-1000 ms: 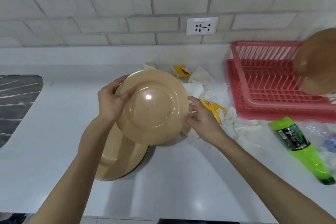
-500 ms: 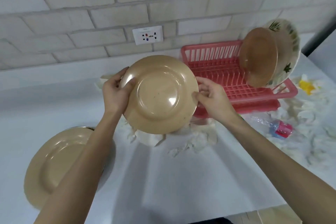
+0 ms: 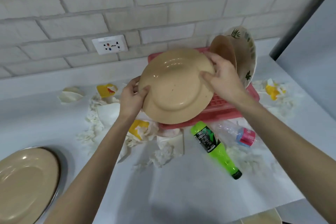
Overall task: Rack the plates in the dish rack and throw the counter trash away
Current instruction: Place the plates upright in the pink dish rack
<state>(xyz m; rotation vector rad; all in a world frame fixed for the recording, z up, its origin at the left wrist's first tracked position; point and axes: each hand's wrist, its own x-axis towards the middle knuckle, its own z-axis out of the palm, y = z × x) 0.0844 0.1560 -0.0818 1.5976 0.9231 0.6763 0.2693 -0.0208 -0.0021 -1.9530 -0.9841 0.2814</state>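
I hold a tan plate point(image 3: 174, 87) with its underside toward me, tilted over the red dish rack point(image 3: 223, 110). My left hand point(image 3: 131, 99) grips its left rim and my right hand point(image 3: 222, 78) grips its upper right rim. Two plates stand upright in the rack: a tan plate point(image 3: 224, 49) and behind it a white leaf-patterned plate point(image 3: 249, 58). More tan plates point(image 3: 25, 183) are stacked on the counter at the lower left. Crumpled tissues point(image 3: 163, 152), yellow wrappers point(image 3: 106, 90), a green bottle point(image 3: 214, 147) and a crushed clear bottle point(image 3: 236, 132) litter the counter.
A white brick wall with a socket point(image 3: 109, 44) rises behind the counter. More torn paper and a yellow wrapper point(image 3: 272, 91) lie right of the rack. The counter's front edge runs along the bottom right, with a pale object point(image 3: 261, 217) below it.
Both hands have carried the tan plate to the right, from over the counter to above the rack, and tilted it. The view has swung right with it.
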